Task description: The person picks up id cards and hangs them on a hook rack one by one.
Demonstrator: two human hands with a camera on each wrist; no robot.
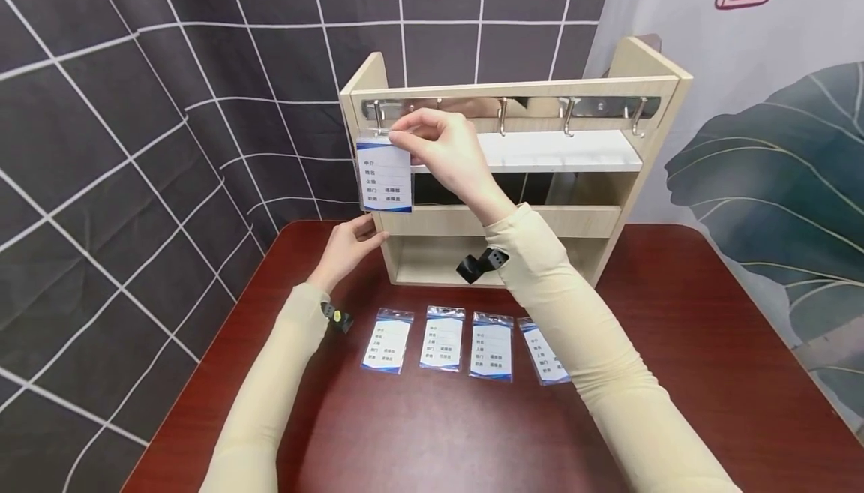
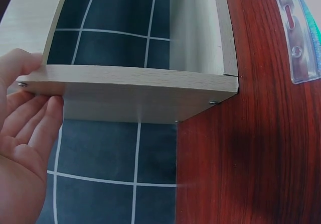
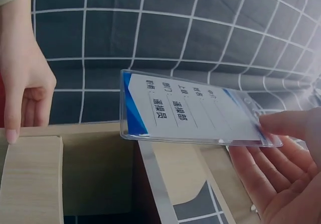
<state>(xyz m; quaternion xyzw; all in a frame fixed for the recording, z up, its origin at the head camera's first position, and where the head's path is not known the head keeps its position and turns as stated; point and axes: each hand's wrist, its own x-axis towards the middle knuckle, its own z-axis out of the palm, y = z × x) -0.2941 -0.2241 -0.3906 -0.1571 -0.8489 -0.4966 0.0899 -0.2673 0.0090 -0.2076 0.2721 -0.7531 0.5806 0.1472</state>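
My right hand (image 1: 448, 151) pinches a clear-sleeved name badge (image 1: 384, 176) by its top edge, thumb in front. The badge hangs upright at the leftmost hook (image 1: 378, 112) of a pale wooden shelf rack (image 1: 516, 220); whether the hook passes through its slot I cannot tell. In the right wrist view the printed badge face (image 3: 185, 108) shows lines of text and blue corners. Lower down, my left hand (image 1: 347, 247) grips the rack's left side panel. The left wrist view has the thumb on the panel's front edge (image 2: 135, 73) and the fingers against its outer face.
Several more badges (image 1: 442, 339) lie in a row on the red-brown table (image 1: 432, 425), the rightmost partly behind my right sleeve. More hooks (image 1: 568, 116) line the metal strip to the right. A dark gridded cloth (image 1: 270, 65) stands behind and left.
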